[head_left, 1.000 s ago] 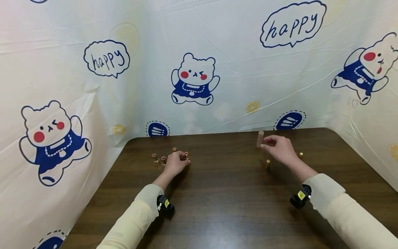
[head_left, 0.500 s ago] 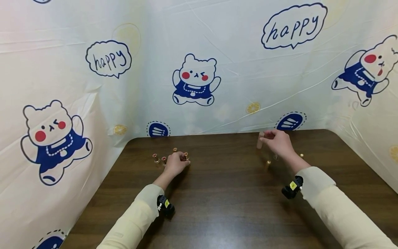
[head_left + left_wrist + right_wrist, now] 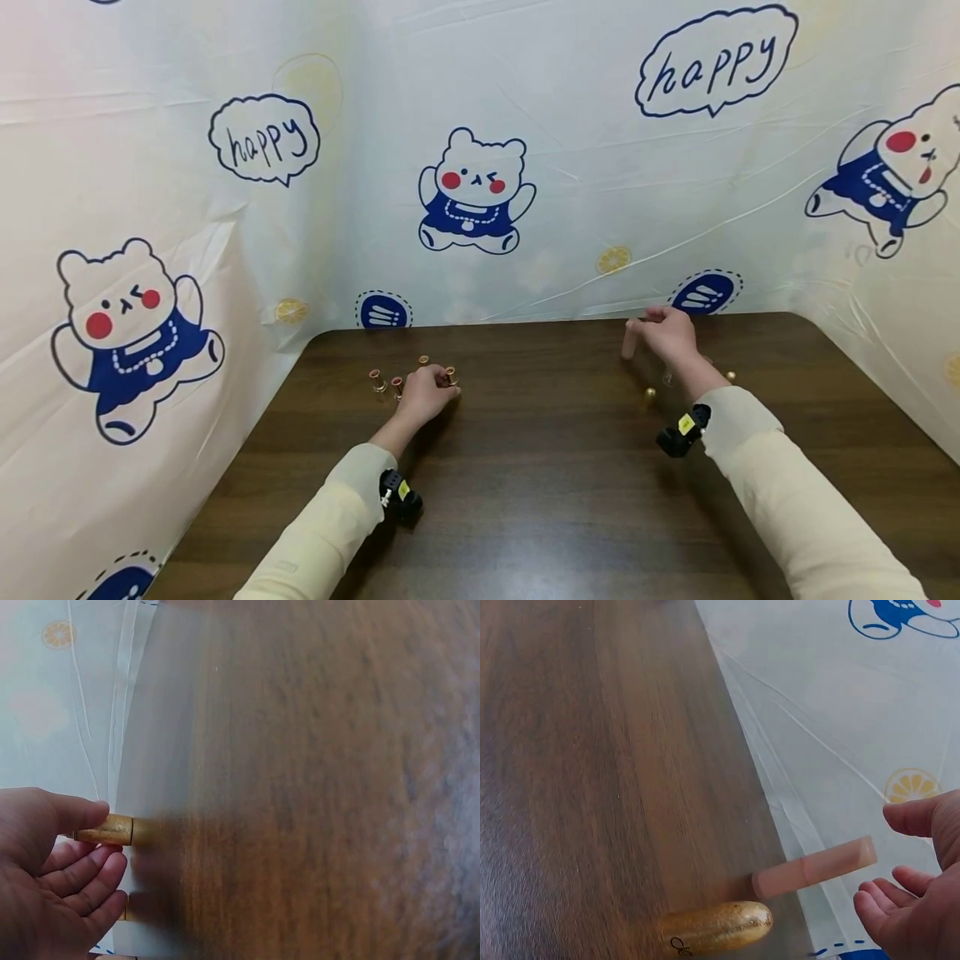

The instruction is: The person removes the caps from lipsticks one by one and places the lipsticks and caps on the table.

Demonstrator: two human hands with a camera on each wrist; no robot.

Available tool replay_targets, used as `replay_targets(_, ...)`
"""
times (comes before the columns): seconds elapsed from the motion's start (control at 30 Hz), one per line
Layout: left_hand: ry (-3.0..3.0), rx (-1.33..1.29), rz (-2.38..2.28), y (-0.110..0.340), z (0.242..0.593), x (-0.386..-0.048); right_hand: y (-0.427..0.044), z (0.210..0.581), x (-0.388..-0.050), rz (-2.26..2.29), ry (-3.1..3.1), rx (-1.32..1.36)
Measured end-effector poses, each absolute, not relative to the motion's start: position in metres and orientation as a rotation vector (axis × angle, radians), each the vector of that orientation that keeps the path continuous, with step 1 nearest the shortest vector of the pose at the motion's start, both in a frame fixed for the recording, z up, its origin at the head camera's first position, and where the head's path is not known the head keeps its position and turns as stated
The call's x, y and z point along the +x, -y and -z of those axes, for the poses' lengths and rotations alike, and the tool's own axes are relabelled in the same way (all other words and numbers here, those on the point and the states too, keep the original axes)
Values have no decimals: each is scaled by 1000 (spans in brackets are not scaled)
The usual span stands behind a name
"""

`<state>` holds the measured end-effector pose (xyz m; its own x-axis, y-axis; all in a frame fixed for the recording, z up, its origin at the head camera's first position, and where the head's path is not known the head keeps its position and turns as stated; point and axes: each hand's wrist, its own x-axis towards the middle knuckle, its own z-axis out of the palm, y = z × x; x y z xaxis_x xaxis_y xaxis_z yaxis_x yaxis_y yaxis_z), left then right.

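My left hand [image 3: 426, 393] pinches a gold cylindrical tube [image 3: 112, 830] between thumb and fingers at the table's back left. Several similar gold tubes with reddish tops stand close by, one gold tube [image 3: 377, 382] leftmost. Towards the back right, a slim pink tube [image 3: 814, 868] stands upright on the table. Around its upper end my right hand [image 3: 670, 336] has its thumb and fingers spread; a gap shows between them and the tube in the right wrist view. Beside it is a gold round-ended tube [image 3: 718, 928] with dark lettering, partly cut off.
Another small gold piece [image 3: 731, 377] stands right of my right wrist. A faint clear object [image 3: 667, 377] shows under the right hand. The dark wooden table [image 3: 517, 467] ends at a patterned cloth backdrop [image 3: 337, 233].
My right hand has moved up and slightly back, so its fingertips now overlap the pink tube's upper part in the head view. The left hand keeps its grip and place.
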<state>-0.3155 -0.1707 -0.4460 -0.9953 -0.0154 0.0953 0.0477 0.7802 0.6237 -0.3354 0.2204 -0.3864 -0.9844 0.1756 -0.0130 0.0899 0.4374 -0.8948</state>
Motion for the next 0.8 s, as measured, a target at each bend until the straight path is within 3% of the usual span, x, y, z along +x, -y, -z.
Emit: replay_targets(0.8,2859,-26,1028,169,446,-313,-210,401,-350,-1816,2584,-339)
